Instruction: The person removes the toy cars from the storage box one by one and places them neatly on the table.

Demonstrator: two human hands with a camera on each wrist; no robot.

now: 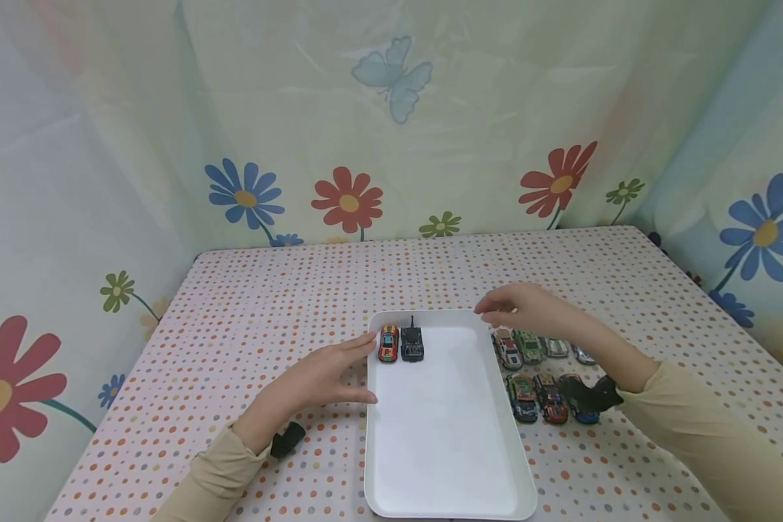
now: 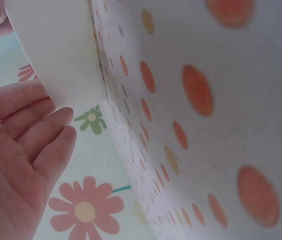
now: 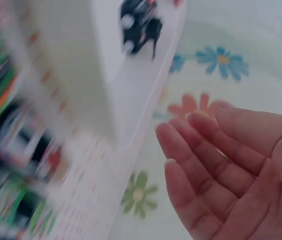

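Note:
A white rectangular tray lies lengthwise on the table, with a red toy car and a black toy vehicle side by side in its far left corner. A thin rod sticks out from the black one. My left hand is at the tray's left side, its fingers relaxed and its fingertips right at the rim. Over by the far right corner, my right hand hovers with loosely bent fingers; in the right wrist view this hand has nothing between thumb and fingers.
To the right of the tray, several toy cars stand in two rows, among them a green and black car and a red and white car. My right forearm passes over part of them. A dotted cloth covers the table; a flowered curtain hangs behind.

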